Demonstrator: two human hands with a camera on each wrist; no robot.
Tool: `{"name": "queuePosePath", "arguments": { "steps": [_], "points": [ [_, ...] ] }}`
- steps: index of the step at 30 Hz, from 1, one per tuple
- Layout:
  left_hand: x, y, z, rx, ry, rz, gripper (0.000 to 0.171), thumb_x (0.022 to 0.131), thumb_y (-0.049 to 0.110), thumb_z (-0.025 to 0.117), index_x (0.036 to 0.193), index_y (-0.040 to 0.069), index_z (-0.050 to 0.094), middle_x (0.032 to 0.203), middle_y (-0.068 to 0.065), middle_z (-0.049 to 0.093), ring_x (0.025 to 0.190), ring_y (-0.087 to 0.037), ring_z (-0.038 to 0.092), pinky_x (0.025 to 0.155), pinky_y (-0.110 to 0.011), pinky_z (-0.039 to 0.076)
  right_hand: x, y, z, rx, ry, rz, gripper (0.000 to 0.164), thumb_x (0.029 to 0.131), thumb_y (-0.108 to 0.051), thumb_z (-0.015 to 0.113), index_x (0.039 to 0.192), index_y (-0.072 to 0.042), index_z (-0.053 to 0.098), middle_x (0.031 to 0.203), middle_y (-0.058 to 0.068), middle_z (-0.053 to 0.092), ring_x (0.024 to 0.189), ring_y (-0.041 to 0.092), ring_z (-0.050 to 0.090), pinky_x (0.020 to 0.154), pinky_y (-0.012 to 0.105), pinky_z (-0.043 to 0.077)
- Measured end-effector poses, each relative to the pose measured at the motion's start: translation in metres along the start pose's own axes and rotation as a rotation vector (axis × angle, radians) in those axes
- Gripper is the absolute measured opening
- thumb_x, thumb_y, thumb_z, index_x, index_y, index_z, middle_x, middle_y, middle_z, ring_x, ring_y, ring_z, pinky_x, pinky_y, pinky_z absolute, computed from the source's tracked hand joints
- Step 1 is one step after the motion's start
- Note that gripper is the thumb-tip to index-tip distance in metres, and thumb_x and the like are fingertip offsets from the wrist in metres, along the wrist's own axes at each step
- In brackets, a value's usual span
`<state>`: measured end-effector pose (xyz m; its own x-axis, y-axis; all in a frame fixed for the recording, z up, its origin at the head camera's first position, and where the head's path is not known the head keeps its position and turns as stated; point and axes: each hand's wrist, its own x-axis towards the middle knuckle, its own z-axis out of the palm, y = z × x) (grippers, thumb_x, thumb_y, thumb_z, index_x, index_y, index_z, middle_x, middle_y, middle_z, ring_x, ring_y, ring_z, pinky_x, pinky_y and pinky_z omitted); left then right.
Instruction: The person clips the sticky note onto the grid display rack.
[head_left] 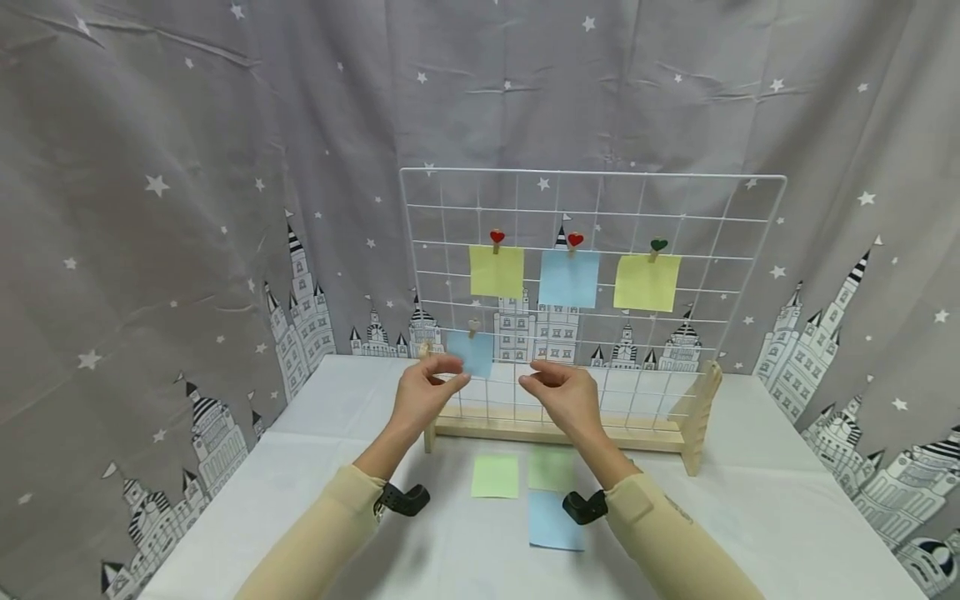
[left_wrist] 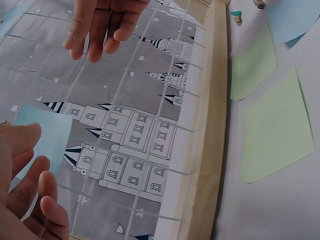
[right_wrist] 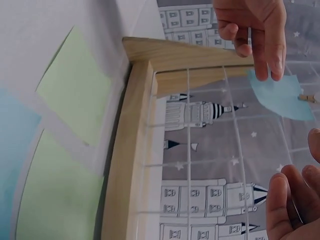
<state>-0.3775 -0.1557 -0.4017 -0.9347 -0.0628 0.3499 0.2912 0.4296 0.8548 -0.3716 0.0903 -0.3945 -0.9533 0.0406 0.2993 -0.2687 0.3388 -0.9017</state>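
— Blue sticky note: why there?
— Wooden clip holds it, toward the wire grid's lower-left corner.
— Hands?
— Left hand: fingers parted, contact unclear. Right hand: loosely bent, empty; clip apparently bears the load.

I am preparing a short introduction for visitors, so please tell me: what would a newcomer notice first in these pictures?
Probably the white wire grid, standing upright in its wooden base, with a row of yellow, blue and yellow notes under heart-topped clips. Next, the eye may fall on the lower blue note, clipped toward the grid's left side, with the left hand close by and the right hand raised farther right.
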Motion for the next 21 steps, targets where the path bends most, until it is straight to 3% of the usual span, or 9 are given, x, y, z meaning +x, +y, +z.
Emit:
{"name": "queuePosePath", "arguments": {
  "steps": [5,13,21],
  "points": [
    [-0.004,-0.005,0.007,-0.011,-0.012,-0.018,0.024,0.092,0.030,0.079,0.114,0.022,0.076,0.116,0.000,0.076,0.099,-0.022,0.065,0.082,-0.035,0.053,-0.002,0.010,-0.005,-0.004,0.019,0.027,0.037,0.087,-0.032,0.083,0.120,-0.016,0.078,0.101,0.007,0.080,0.095,0.022,0.075,0.073,0.027,0.055],
    [-0.006,-0.011,0.019,-0.014,-0.041,0.026,0.025,0.091,0.026,0.080,0.113,0.015,0.077,0.110,-0.002,0.077,0.101,-0.025,0.067,0.086,-0.036,0.052,-0.006,0.027,-0.013,0.008,0.031,0.085,0.038,0.086,-0.031,0.084,0.119,-0.013,0.078,0.101,0.007,0.080,0.093,0.021,0.074,0.071,0.026,0.055],
    [-0.007,-0.016,0.029,0.004,-0.056,0.010,0.028,0.090,0.025,0.081,0.114,0.012,0.076,0.107,-0.001,0.077,0.104,-0.024,0.067,0.090,-0.037,0.051,-0.010,0.039,-0.022,-0.016,0.035,0.110,0.039,0.087,-0.031,0.084,0.121,-0.011,0.077,0.101,0.006,0.081,0.093,0.019,0.074,0.070,0.025,0.054]
  ]
}}
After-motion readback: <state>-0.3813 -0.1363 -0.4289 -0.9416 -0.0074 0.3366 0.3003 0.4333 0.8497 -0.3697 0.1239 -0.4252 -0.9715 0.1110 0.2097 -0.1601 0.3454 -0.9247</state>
